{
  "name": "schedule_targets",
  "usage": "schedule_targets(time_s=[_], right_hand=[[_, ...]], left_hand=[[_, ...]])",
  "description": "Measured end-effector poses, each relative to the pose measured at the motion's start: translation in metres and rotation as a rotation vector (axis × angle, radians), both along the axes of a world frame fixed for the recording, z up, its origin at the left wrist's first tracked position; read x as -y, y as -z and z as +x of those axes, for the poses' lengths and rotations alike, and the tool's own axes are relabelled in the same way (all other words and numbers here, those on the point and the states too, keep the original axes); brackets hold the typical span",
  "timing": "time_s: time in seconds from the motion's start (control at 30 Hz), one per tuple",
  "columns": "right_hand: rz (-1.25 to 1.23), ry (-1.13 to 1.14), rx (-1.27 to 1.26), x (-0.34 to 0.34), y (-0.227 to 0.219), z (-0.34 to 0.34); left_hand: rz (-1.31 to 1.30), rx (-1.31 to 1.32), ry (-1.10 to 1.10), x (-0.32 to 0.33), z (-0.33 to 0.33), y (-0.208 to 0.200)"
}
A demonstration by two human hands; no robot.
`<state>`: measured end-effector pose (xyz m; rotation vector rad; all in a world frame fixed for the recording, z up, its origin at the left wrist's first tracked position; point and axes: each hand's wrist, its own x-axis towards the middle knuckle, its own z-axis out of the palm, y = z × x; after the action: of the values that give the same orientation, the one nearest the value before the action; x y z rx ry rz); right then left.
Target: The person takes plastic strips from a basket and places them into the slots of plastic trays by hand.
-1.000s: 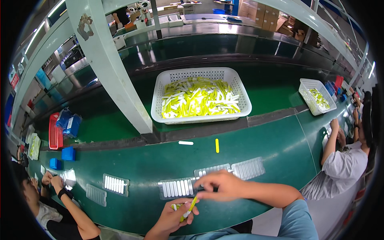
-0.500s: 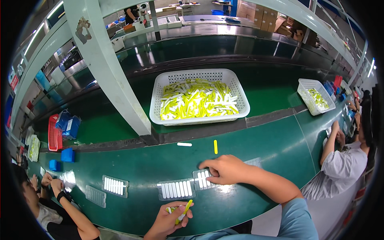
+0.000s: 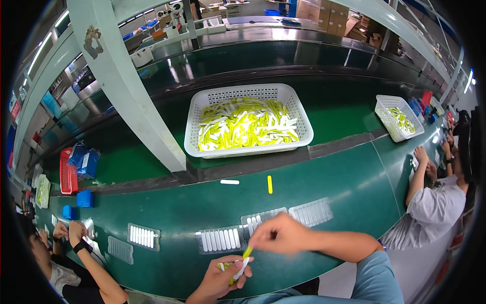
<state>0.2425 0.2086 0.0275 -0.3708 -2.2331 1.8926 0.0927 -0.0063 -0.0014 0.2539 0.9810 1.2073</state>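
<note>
My left hand (image 3: pixel 218 279) is closed around a small bunch of flat, round-ended strips (image 3: pixel 242 270), yellow-green and white. The thumb and fingertips of my right hand (image 3: pixel 281 234), slightly blurred, pinch the top end of a yellow-green strip (image 3: pixel 247 252) just above that bunch. Beyond my hands lies a clear slotted plastic tray (image 3: pixel 201 244) with a row of white strips. Touching it on the right, another clear tray (image 3: pixel 278 210) has some white strips at its left; my right hand covers part of it. A third clear tray (image 3: pixel 311 212), farther right, shows bare slots.
A white basket (image 3: pixel 249 150) heaped with strips stands behind a dark ledge. One white strip (image 3: pixel 230 182) and one yellow strip (image 3: pixel 270 184) lie on the green table. A metal post (image 3: pixel 131 86) rises left of the basket. Co-workers sit on both sides; another filled tray (image 3: pixel 144 236) lies left.
My right hand has moved from the second tray toward my left hand and now pinches a yellow-green strip there. The third tray has come into fuller view.
</note>
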Motion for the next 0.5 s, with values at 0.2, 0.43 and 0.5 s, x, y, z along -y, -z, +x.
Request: schedule_targets(time_s=[0.2, 0.43, 0.5], right_hand=[[0.138, -0.014, 0.14, -0.056, 0.0, 0.007], [0.891, 0.038, 0.125, -0.037, 0.008, 0.006], [0.695, -0.005, 0.135, -0.032, -0.001, 0.008]], left_hand=[[0.04, 0.075, -0.096, 0.0, -0.004, -0.009], [-0.011, -0.039, -0.037, -0.003, 0.002, -0.004], [-0.006, -0.057, -0.06, -0.007, 0.003, -0.008]])
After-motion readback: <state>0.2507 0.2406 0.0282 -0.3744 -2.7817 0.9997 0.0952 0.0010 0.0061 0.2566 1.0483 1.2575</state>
